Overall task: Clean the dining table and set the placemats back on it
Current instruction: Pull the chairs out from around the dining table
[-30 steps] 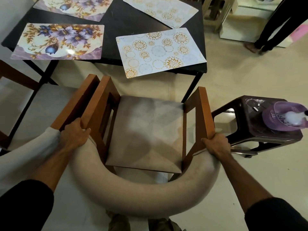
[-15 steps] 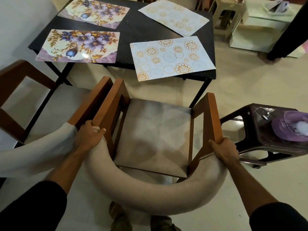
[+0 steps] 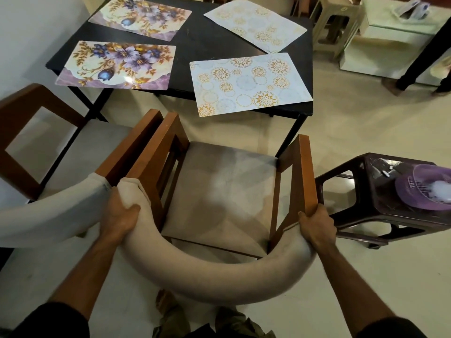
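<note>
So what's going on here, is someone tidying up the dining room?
A person stands behind a wooden chair, with the left hand and the right hand gripping the two ends of its padded curved backrest. The chair faces the dark dining table but is not tucked under it. Four placemats already lie on the table, two floral and two with gold circles. A purple basin sits on a stool to the right.

A home dining room: black dining table (image 3: 200, 45) with placemats (image 3: 249, 81), cushioned wooden chairs (image 3: 219, 196), tiled floor (image 3: 353, 123).
</note>
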